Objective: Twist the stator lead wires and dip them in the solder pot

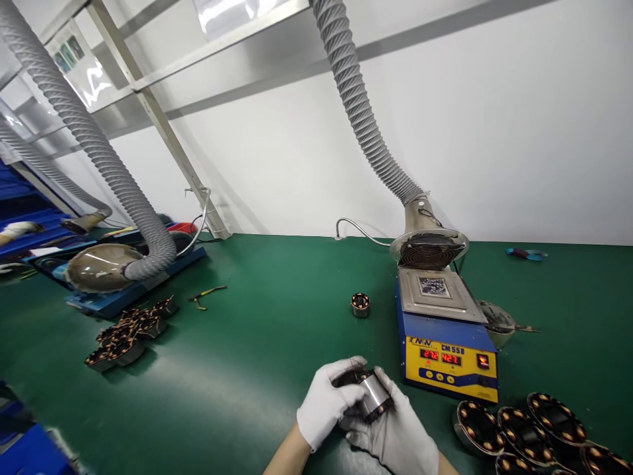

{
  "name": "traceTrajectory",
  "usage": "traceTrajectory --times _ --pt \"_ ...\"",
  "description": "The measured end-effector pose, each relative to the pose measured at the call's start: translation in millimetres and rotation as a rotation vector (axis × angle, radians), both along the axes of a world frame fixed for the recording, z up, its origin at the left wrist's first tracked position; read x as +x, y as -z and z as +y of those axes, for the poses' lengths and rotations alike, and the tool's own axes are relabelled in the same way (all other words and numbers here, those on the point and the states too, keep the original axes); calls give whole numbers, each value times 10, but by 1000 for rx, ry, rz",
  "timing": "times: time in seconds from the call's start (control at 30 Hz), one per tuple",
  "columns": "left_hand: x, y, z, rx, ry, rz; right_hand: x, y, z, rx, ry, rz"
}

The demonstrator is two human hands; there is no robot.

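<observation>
A white wall (534, 145) fills the upper right, crossed by a slanting grey stripe (445, 30). At upper left, a pale post (157, 120) meets a rail (222, 44) below a glossy sheet (232, 16) catching bright glare. Grey corrugated ducts (355, 99) hang from above. The green table (277, 284) spreads below, its surface reflecting pale light at lower left of centre.

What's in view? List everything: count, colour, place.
Bench: 1, green, foreground
CM 558 machine: 1, blue-yellow, right
Bowl: 1, grey, beside machine
Hooded hoses: 3, grey, left and right
Second unit: 1, blue, left
Hand tools: 2, yellow left, blue-red right
Clustered stators: several, dark, left
Larger stators: 5+, dark, lower right
Lone stator: 1, dark, centre
Held stator: 1, silver, lower centre
Co-worker's gloved hand: 1+, white, left
Left hand, right hand: 2, white-gloved, lower centre
</observation>
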State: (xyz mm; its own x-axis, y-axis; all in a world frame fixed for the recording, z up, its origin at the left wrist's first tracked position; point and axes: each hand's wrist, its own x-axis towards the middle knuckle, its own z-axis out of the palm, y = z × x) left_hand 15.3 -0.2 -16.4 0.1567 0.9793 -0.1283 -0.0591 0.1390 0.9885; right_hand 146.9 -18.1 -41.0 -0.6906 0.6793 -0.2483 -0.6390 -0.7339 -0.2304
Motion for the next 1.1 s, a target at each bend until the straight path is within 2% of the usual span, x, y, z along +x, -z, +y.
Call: traceTrajectory --times 0.13,0.23,0.37,0.4,0.47,0.53,0.57,0.63,0.67,0.83,0.87,0.93,1.0,1.03,1.1 --pt "66 -22 -14 27 -236 23 -30 -2 -10 2 -20 -27" --pt "44 16 5 47 -325 3 -38 21 -5 -19 -10 -22" --pt "-78 38 105 21 -449 -218 -12 18 8 -59 13 8" --pt "-99 25 122 15 -422 -288 -6 13 11 -67 11 15" --pt "-101 -17 121 -25 -260 -318 -2 8 15 -72 10 22" --pt "-53 -52 78 -91 -109 -187 -12 11 14 -51 29 17" --pt "-22 -57 51 -114 -90 -110 -20 16 12 -28 41 13" --pt "22 -40 17 -121 -151 -46 -36 30 6 19 49 8" --pt "25 -22 18 -105 -204 -79 -40 39 3 33 43 8" --pt "-105 8 144 -47 -446 -491 -19 66 -9 1 5 3" --pt "-114 -11 158 -49 -444 -548 -15 66 -10 -9 5 3" --pt "-79 -54 139 -107 -322 -554 -21 60 -13 -19 7 11" --pt "3 -78 74 -159 -187 -397 -48 51 -23 -6 44 14" --pt "42 -78 39 -160 -165 -294 -69 48 -29 22 80 1" --pt "78 -57 -3 -118 -209 -139 -117 49 -40 107 172 -78"
